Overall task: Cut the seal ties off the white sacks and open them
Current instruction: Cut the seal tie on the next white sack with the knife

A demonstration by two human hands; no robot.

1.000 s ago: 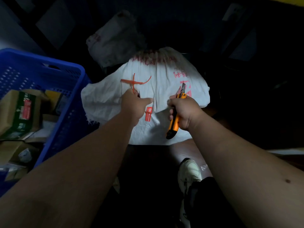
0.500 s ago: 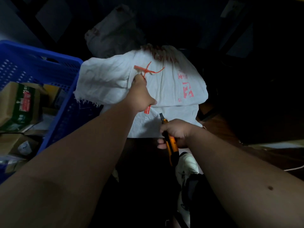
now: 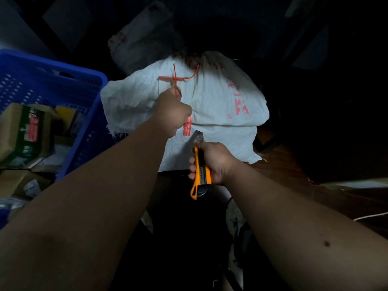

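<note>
Much of the scene is in deep shadow: the floor and whatever stands beyond and to the right of the sacks cannot be made out. One blue plastic crate (image 3: 63, 80) fills the left side, cut off by the frame edge; its perforated wall touches the lit sack's left flap. Inside it lie several cardboard parcels (image 3: 23, 133), too jumbled and dim to count.

Two white sacks show. The nearer white woven sack (image 3: 210, 101) lies lit in the middle, red print on its right part, its frayed mouth toward the person. A second sack (image 3: 138, 40) lies just behind it, grey in the gloom and hard to read.

The left hand (image 3: 173, 113) is closed in a fist around the red seal ties (image 3: 175, 79); their strands cross above the knuckles and one red tag (image 3: 187, 128) hangs below the fist, the stretch between hidden in the grip. The right hand (image 3: 212, 161) is wrapped around one orange utility knife (image 3: 200, 171), its tip (image 3: 199, 136) resting near the sack's lower fold, just beside the tag. A pale shoe (image 3: 236, 215) shows dimly between the forearms.
</note>
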